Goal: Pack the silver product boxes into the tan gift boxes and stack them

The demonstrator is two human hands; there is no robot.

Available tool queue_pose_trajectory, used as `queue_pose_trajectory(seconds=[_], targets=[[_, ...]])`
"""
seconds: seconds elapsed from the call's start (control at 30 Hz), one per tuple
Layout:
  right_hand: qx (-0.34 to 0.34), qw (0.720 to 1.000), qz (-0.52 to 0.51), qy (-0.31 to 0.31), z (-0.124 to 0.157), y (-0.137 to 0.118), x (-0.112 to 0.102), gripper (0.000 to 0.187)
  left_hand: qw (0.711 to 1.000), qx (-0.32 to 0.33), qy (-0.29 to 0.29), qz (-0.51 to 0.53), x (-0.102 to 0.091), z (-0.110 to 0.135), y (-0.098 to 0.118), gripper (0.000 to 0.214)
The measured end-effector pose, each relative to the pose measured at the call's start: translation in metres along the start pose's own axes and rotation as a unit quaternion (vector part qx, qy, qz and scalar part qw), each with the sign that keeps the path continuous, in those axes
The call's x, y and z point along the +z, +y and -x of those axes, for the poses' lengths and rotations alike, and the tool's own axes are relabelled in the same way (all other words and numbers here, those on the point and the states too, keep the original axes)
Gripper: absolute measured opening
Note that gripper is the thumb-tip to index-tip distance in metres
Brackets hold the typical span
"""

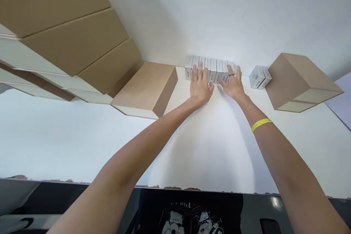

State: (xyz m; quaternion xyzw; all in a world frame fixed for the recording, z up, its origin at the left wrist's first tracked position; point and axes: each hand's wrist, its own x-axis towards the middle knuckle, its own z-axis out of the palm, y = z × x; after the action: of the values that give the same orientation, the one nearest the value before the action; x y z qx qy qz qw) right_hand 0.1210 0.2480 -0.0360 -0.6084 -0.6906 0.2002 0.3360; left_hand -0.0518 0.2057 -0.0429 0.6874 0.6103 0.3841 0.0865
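Left of the row of small white boxes [214,70], tall brown cartons [79,40] are standing, then a low carton [149,86] is leaving a narrow gap. The left hand [201,89] is spreading its fingers over the row's front; the right hand [234,86], fingers parted, is cupping its right end. Rightward of the row, past another gap, two small boxes [260,77] are sitting beside brown cartons [298,80]. Before the row, the tabletop [211,146] is stretching to a chipped edge.

Left hand [201,89]: fingers spread against the row of small boxes [212,71].
Right hand [234,86]: fingers apart at the row's right end.
Wristband [261,124]: yellow, right arm.
Brown boxes [68,40]: stacked, left side of table [208,153].
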Motion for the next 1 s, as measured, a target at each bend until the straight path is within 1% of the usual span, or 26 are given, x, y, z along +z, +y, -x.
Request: queue_pose_trajectory(seconds=[0.07, 0.13, 0.27, 0.37, 0.5, 0.6, 0.67, 0.77, 0.87, 0.93, 1.0], targets=[[-0.021, 0.999, 0.024, -0.006, -0.004, -0.004, 0.005, 0.076, 0.999, 0.037, -0.022, -0.015, 0.004, -0.007, 0.005, 0.065], [-0.036, 0.998, 0.042, -0.005, -0.004, -0.005, 0.009, 0.072, 0.997, 0.065, -0.038, -0.024, 0.01, -0.017, 0.009, 0.064], [-0.051, 0.997, 0.062, 0.004, 0.001, 0.0, 0.013, 0.068, 0.994, 0.089, -0.058, -0.037, 0.023, -0.03, 0.011, 0.062], [-0.052, 0.996, 0.065, 0.013, 0.004, 0.008, 0.015, 0.069, 0.993, 0.09, -0.062, -0.046, 0.028, -0.027, 0.01, 0.064], [-0.059, 0.996, 0.056, 0.02, 0.007, 0.019, 0.02, 0.075, 0.991, 0.1, -0.069, -0.057, 0.029, -0.018, 0.011, 0.072], [-0.086, 0.994, 0.055, 0.037, 0.007, 0.026, 0.023, 0.075, 0.991, 0.098, -0.069, -0.066, 0.027, -0.017, 0.014, 0.074], [-0.112, 0.989, 0.084, 0.042, 0.005, 0.028, 0.022, 0.074, 0.991, 0.097, -0.067, -0.069, 0.027, -0.017, 0.014, 0.072], [-0.143, 0.98, 0.135, 0.03, -0.004, 0.024, 0.018, 0.071, 0.991, 0.096, -0.064, -0.072, 0.026, -0.019, 0.015, 0.071], [-0.157, 0.975, 0.155, 0.006, -0.014, 0.014, 0.014, 0.067, 0.991, 0.094, -0.058, -0.079, 0.024, -0.019, 0.015, 0.073], [-0.162, 0.97, 0.178, -0.019, -0.017, 0.005, 0.012, 0.066, 0.989, 0.106, -0.052, -0.092, 0.021, -0.019, 0.014, 0.072], [-0.166, 0.961, 0.22, -0.038, -0.017, -0.002, 0.011, 0.068, 0.986, 0.124, -0.046, -0.102, 0.018, -0.019, 0.013, 0.069]])
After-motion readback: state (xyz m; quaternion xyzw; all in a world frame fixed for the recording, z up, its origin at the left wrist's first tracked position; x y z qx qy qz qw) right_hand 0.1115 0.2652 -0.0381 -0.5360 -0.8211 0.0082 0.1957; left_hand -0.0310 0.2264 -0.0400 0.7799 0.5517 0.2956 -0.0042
